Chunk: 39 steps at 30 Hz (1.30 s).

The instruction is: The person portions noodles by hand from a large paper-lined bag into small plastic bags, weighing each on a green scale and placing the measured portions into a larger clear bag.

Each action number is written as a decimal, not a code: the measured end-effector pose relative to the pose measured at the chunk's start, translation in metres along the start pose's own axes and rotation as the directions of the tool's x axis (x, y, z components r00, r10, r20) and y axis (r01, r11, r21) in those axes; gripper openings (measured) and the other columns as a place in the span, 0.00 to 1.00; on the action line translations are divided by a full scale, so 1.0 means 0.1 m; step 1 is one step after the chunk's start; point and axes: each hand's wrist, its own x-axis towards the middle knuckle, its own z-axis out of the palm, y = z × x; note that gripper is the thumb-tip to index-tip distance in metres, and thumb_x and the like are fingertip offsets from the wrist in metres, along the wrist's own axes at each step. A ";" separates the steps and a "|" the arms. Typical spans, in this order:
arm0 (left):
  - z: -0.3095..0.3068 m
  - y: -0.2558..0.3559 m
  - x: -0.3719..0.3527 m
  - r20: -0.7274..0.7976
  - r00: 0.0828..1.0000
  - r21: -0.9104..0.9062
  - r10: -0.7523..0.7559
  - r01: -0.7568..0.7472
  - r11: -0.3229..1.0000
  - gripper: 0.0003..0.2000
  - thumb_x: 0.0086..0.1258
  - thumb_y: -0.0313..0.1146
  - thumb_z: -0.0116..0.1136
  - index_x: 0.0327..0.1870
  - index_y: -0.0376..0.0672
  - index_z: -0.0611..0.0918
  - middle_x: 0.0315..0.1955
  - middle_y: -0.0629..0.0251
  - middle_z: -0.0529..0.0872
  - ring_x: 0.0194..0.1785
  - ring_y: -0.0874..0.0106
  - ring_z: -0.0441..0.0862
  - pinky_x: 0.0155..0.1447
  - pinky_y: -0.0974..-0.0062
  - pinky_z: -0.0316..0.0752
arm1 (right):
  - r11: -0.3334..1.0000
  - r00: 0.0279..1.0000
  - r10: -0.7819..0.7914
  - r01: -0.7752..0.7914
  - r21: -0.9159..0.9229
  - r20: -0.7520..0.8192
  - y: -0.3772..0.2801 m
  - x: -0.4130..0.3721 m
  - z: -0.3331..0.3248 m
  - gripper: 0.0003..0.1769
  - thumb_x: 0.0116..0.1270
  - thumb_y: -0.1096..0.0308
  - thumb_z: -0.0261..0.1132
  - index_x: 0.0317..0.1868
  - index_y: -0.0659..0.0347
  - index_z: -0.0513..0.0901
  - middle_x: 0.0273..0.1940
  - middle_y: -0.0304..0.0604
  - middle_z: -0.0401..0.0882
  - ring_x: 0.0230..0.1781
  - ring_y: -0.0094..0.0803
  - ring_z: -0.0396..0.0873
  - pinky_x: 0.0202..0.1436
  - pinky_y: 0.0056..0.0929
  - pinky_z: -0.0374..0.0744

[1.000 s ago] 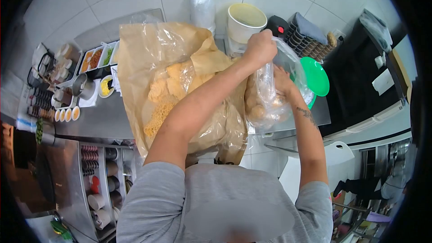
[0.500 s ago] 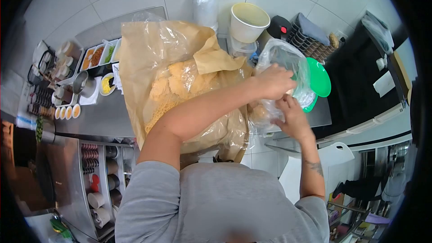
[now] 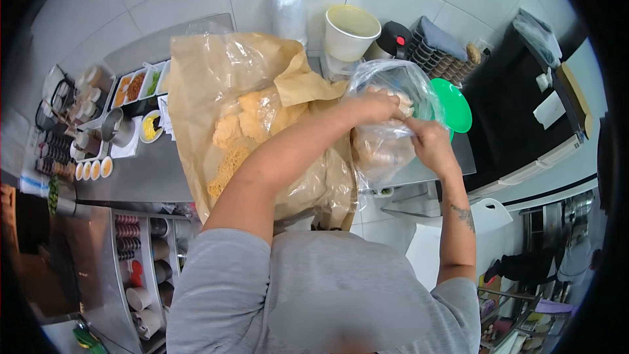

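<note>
A clear plastic bag with pale, rounded contents stands at the right of the counter; what the contents are, I cannot make out through the film. My left hand reaches across from the left and is closed on the bag's upper part. My right hand pinches the same bag from the right, its fingertips close to those of the left. Beneath my left forearm lies a large brown paper and plastic wrapping, opened out, holding orange crisp-looking pieces and thin crunchy strands.
Behind the bag are a white bucket and a black lidded container. A green lid sits to its right. On the left are topping trays, a metal pot, a bowl of yellow food and several small cups.
Both hands have drawn closer together at the bag, the left slightly leftward. The bag looks more upright and fuller, its pale contents showing more. The view has shifted slightly.
</note>
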 end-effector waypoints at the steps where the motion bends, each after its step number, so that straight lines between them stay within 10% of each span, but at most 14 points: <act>1: 0.00 -0.02 0.00 0.043 0.999 -0.046 -0.009 0.011 0.999 0.20 0.59 0.38 0.59 0.54 0.61 0.79 0.55 0.62 0.73 0.62 0.58 0.66 0.63 0.49 0.59 | 1.000 1.000 -0.016 0.016 -0.003 -0.012 0.02 0.04 -0.04 0.12 0.52 0.80 0.56 0.38 0.61 0.79 0.34 0.52 0.80 0.40 0.50 0.77 0.41 0.41 0.74; 7: -0.16 -0.06 0.01 0.072 0.995 -0.046 0.069 -0.066 0.997 0.19 0.58 0.29 0.58 0.53 0.55 0.81 0.49 0.59 0.79 0.55 0.58 0.74 0.60 0.60 0.66 | 0.989 0.994 -0.079 0.087 0.120 -0.069 0.08 0.08 0.08 0.10 0.55 0.81 0.55 0.38 0.64 0.77 0.37 0.55 0.78 0.41 0.52 0.75 0.46 0.42 0.72; 11: -0.83 -0.28 -0.15 -0.170 0.965 -0.357 0.202 -0.251 0.900 0.10 0.60 0.30 0.57 0.41 0.39 0.83 0.37 0.55 0.84 0.40 0.64 0.82 0.47 0.67 0.76 | 0.990 0.999 -0.001 0.007 0.137 -0.038 0.07 -0.01 0.17 0.14 0.54 0.81 0.56 0.43 0.65 0.75 0.39 0.56 0.77 0.43 0.52 0.75 0.47 0.39 0.73; 14: -1.55 -0.59 -0.50 -0.374 0.901 -0.422 -0.220 0.045 0.905 0.08 0.62 0.32 0.56 0.38 0.39 0.82 0.36 0.59 0.84 0.39 0.65 0.82 0.45 0.70 0.76 | 0.963 0.995 0.034 -0.009 0.268 -0.090 -0.13 -0.05 0.01 0.20 0.48 0.80 0.59 0.45 0.63 0.74 0.44 0.53 0.75 0.50 0.51 0.72 0.54 0.39 0.71; 15: -1.57 -1.02 -0.46 -0.628 0.756 -0.130 -0.185 0.132 0.983 0.13 0.60 0.32 0.57 0.47 0.43 0.79 0.36 0.59 0.82 0.45 0.64 0.81 0.47 0.69 0.76 | 0.963 0.986 -0.006 0.050 0.265 -0.166 -0.27 -0.04 -0.05 0.22 0.46 0.80 0.59 0.46 0.61 0.74 0.46 0.52 0.74 0.51 0.51 0.71 0.55 0.40 0.70; 17: -1.72 -1.09 -0.74 -0.794 0.542 0.255 -0.275 0.708 0.659 0.20 0.60 0.30 0.56 0.55 0.47 0.74 0.36 0.56 0.81 0.49 0.61 0.79 0.48 0.66 0.76 | 0.959 0.974 -0.066 0.122 0.255 -0.217 -0.41 -0.07 -0.06 0.26 0.44 0.79 0.61 0.48 0.58 0.74 0.51 0.51 0.71 0.54 0.50 0.68 0.58 0.41 0.67; 20: -1.68 -1.53 -0.88 -0.572 0.604 0.124 -0.555 0.732 0.670 0.23 0.59 0.30 0.55 0.58 0.48 0.69 0.46 0.48 0.77 0.49 0.54 0.79 0.52 0.58 0.74 | 0.973 0.983 -0.124 0.148 0.176 -0.138 -0.55 -0.12 0.03 0.32 0.41 0.75 0.68 0.53 0.53 0.73 0.55 0.49 0.68 0.59 0.49 0.64 0.63 0.43 0.63; 29: -2.05 -2.02 -0.67 -0.556 0.766 0.413 -0.323 0.592 0.692 0.21 0.58 0.26 0.52 0.56 0.41 0.71 0.38 0.48 0.80 0.48 0.52 0.79 0.50 0.58 0.75 | 0.987 0.987 -0.154 0.156 -0.048 0.040 -0.27 -0.04 0.55 0.22 0.38 0.65 0.75 0.39 0.48 0.83 0.55 0.41 0.68 0.60 0.44 0.63 0.64 0.46 0.59; 39: -1.99 -1.85 -0.69 -0.530 0.732 0.197 -0.428 0.597 0.777 0.14 0.58 0.28 0.54 0.46 0.39 0.78 0.43 0.49 0.82 0.49 0.52 0.79 0.50 0.57 0.76 | 0.989 0.990 -0.107 0.116 0.095 -0.096 -0.42 -0.03 0.42 0.22 0.43 0.68 0.73 0.44 0.49 0.84 0.53 0.44 0.70 0.56 0.43 0.65 0.61 0.41 0.63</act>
